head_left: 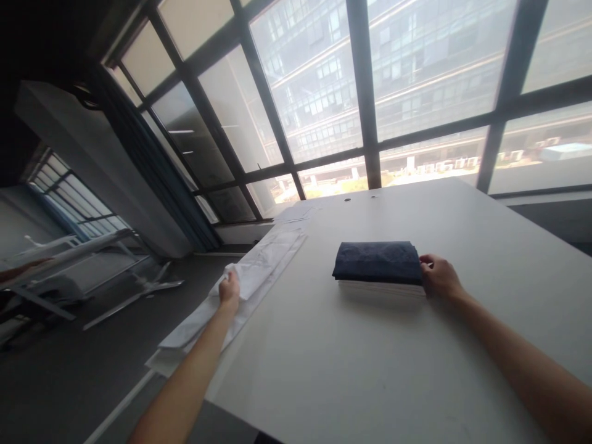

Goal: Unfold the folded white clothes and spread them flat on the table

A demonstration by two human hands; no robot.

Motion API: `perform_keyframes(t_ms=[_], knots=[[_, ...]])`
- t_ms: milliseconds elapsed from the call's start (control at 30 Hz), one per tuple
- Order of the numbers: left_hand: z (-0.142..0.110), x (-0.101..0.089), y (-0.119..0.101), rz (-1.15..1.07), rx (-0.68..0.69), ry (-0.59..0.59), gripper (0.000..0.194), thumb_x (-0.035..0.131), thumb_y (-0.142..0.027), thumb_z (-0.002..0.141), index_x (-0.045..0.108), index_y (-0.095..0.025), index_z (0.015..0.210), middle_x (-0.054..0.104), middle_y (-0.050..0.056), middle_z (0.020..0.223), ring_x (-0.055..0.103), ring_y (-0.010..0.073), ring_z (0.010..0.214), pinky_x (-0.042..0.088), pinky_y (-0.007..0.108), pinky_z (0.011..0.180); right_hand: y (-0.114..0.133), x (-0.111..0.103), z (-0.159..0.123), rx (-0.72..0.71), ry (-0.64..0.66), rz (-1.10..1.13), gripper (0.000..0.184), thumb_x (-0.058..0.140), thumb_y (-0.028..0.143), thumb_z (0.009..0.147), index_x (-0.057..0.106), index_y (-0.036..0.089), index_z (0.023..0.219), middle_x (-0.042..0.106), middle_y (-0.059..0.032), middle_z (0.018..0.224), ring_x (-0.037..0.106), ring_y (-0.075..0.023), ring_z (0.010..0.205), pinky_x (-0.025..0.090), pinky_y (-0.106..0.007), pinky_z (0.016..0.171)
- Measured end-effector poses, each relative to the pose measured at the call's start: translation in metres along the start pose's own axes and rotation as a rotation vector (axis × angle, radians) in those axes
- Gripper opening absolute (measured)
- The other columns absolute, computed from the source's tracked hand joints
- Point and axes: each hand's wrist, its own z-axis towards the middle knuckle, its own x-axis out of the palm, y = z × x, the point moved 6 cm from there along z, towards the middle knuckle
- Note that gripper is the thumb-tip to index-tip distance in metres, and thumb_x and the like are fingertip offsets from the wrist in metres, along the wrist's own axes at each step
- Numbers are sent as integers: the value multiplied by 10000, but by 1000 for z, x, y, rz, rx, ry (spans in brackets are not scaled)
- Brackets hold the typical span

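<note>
Dark cloth (377,262) already lay folded on white stack (383,287), on table (333,364); white sheets (266,259), left edge, looked rumpled, unfinished. Your left hand (229,288) gripped sheets; right hand's (440,275) fingers curled at cloth's end, grip unclear.

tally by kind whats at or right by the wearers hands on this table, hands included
Hands, left hand and right hand: 2
Navy folded bundle: 1
White stack under it: 1
White pile along the table edge: 1
Total: 5
</note>
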Motion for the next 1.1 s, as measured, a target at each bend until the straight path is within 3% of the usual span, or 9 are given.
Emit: perform_keyframes(t_ms=[167,267,333,467,633,800,900,1000,1100], knots=[[-62,-63,49,-149,-201,-134,320,366,-401,914,584,-171,866,685,165,871,693,340,962,574,407,787,-2,3,1,11,-12,-12,314,529,321,861,748,173,1030,772,-135,1003,707,-249,871,469,-294,710],[-122,-68,69,-261,-203,-19,299,413,-394,879,614,-172,881,717,127,855,735,281,830,603,364,682,-3,3,2,26,-14,-19,302,532,316,863,748,176,1021,773,-133,1002,707,-250,867,465,-297,708],[-155,-58,63,-364,-157,182,384,499,-478,847,670,-157,970,735,109,846,735,267,763,585,344,604,-3,2,2,35,-11,-22,303,534,314,862,749,176,1025,773,-134,999,706,-249,858,463,-296,699],[-185,-36,8,-388,41,461,493,531,-568,843,716,-133,985,736,107,779,718,256,724,544,316,567,1,0,0,24,-13,-24,318,523,322,869,751,167,1026,770,-142,1005,702,-251,866,462,-300,697],[-187,-3,-102,-312,493,460,336,541,-459,916,705,-195,1045,748,111,998,714,273,947,582,405,806,4,-1,-1,-5,-7,-17,317,512,311,876,750,158,1018,768,-146,1018,704,-258,888,470,-308,732],[-229,65,-218,-200,1101,523,387,586,-387,969,609,-250,1330,629,118,1331,562,273,1268,442,463,1100,6,-1,-1,10,-13,-22,295,527,283,875,746,171,1038,775,-123,1010,711,-241,886,475,-287,737],[-252,116,-264,-34,1345,614,515,671,-375,925,560,-270,1417,513,121,1476,448,311,1377,387,489,1138,7,-3,-2,26,-13,-13,292,528,280,871,748,181,1035,778,-107,953,713,-230,850,481,-283,735],[-249,157,-286,7,1367,804,368,635,-297,943,659,-294,1311,605,95,1358,556,277,1249,444,421,1063,10,-4,-2,19,-7,32,290,520,269,867,748,183,1023,775,-107,968,710,-226,849,485,-287,756],[-212,182,-297,-226,1022,960,179,677,-293,911,767,-242,1057,714,70,1072,651,241,1015,490,359,940,10,-4,-1,24,3,56,274,524,263,862,742,188,1010,773,-106,974,707,-221,848,484,-280,747]])
